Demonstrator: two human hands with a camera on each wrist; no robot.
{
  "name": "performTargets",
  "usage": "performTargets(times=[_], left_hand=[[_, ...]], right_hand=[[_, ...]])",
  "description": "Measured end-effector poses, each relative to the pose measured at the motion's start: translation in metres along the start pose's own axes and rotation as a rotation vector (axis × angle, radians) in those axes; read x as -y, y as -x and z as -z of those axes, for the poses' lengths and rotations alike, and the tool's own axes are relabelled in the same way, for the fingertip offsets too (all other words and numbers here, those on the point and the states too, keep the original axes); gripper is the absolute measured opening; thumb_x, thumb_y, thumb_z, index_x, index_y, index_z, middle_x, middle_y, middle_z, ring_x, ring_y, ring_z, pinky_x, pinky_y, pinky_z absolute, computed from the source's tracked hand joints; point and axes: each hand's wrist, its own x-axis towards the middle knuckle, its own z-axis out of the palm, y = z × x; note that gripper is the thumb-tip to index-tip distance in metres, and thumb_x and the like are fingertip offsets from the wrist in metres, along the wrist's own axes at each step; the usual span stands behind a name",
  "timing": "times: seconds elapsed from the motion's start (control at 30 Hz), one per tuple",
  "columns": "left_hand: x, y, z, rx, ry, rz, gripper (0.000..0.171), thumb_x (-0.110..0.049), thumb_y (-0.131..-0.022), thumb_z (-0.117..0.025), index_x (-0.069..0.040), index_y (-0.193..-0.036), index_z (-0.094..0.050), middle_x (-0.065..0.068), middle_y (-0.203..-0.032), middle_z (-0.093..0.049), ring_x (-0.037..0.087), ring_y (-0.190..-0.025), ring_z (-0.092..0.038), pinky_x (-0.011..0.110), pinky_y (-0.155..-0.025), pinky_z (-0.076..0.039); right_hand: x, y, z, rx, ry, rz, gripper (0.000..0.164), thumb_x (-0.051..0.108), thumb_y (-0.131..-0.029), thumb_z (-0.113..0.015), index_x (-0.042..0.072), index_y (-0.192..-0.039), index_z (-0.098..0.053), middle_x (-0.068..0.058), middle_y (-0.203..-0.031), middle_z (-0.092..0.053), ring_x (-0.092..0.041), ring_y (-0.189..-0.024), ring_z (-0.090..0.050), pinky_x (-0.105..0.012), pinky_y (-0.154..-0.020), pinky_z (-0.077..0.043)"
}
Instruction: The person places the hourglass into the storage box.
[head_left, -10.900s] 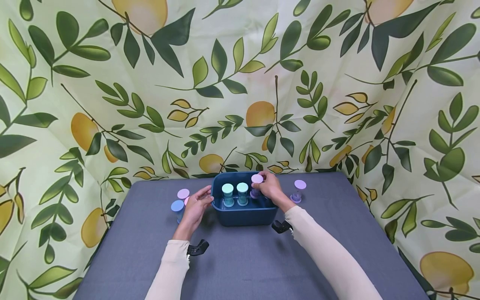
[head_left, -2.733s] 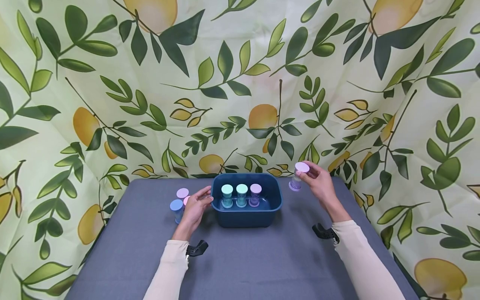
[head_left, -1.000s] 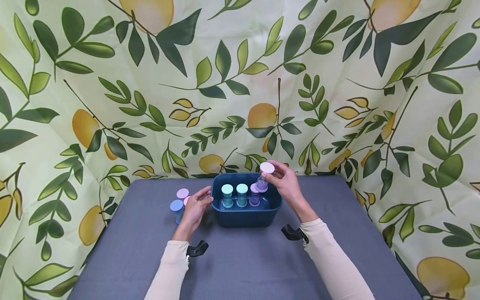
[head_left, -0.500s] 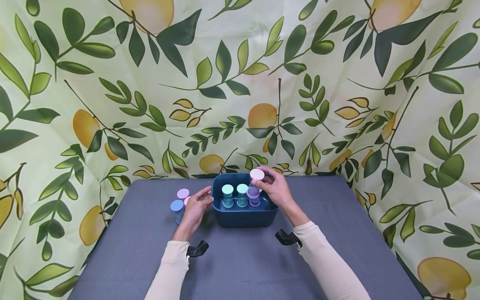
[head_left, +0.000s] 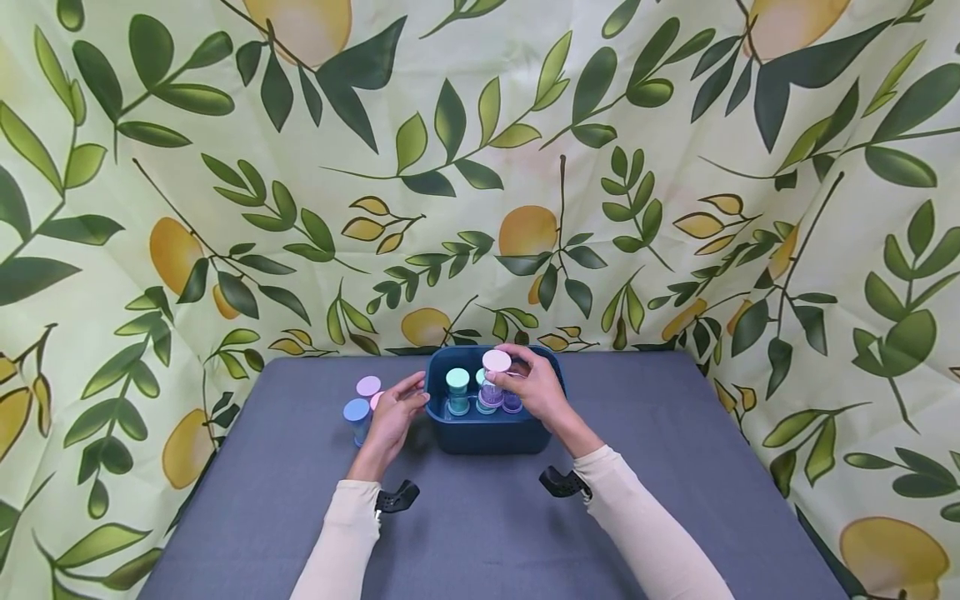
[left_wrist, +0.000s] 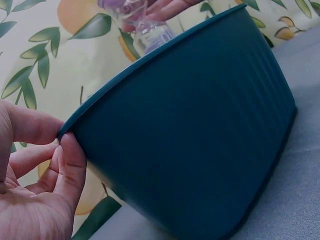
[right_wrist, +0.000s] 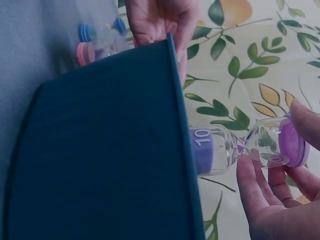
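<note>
My left hand (head_left: 392, 417) pinches the left rim of a dark blue bin (head_left: 491, 437), thumb and finger meeting on its edge in the left wrist view. My right hand (head_left: 536, 387) holds a purple sand timer (right_wrist: 265, 142) by its upper end, above the bin and roughly upright. The timer's lower cap, marked 10, is partly behind the rim in the right wrist view. Inside the bin stand a mint green sand timer (head_left: 457, 392), a second green sand timer (head_left: 481, 377) mostly covered by the held one, and another purple sand timer (head_left: 513, 404), largely hidden by my right hand.
Left of the bin, beside my left hand, a blue sand timer (head_left: 357, 417), a lilac-capped timer (head_left: 368, 386) and a partly hidden pink one (head_left: 376, 400) stand on the grey cloth-covered table (head_left: 480, 517). A leaf-patterned cloth (head_left: 450, 208) hangs behind.
Nearly three seconds ago, my right hand had the purple timer off the bin's right side. It moved left over the bin, past the other purple timer. My left hand stayed at the rim.
</note>
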Motion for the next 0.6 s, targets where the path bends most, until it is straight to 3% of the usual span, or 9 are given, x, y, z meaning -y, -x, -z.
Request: performTargets(times=[0.33, 0.6], left_hand=[[-0.001, 0.001, 0.001, -0.002, -0.01, 0.011, 0.047, -0.006, -0.093, -0.059, -0.012, -0.14, -0.054, 0.01, -0.139, -0.052, 0.025, -0.129, -0.051, 0.03, -0.095, -0.046], [-0.001, 0.001, 0.001, -0.004, -0.007, 0.012, 0.047, -0.007, -0.093, -0.059, -0.012, -0.14, -0.054, 0.011, -0.139, -0.052, 0.027, -0.13, -0.05, 0.034, -0.1, -0.044]], right_hand=[[-0.004, -0.004, -0.012, 0.064, -0.004, -0.029, 0.049, 0.017, -0.084, -0.078, 0.015, -0.13, -0.06, -0.01, -0.126, -0.061, -0.026, -0.117, -0.064, -0.039, -0.094, -0.053], [-0.007, -0.008, -0.019, 0.158, -0.077, -0.055, 0.047, 0.009, -0.084, -0.076, 0.012, -0.128, -0.06, -0.011, -0.125, -0.06, -0.026, -0.113, -0.063, -0.026, -0.084, -0.053]])
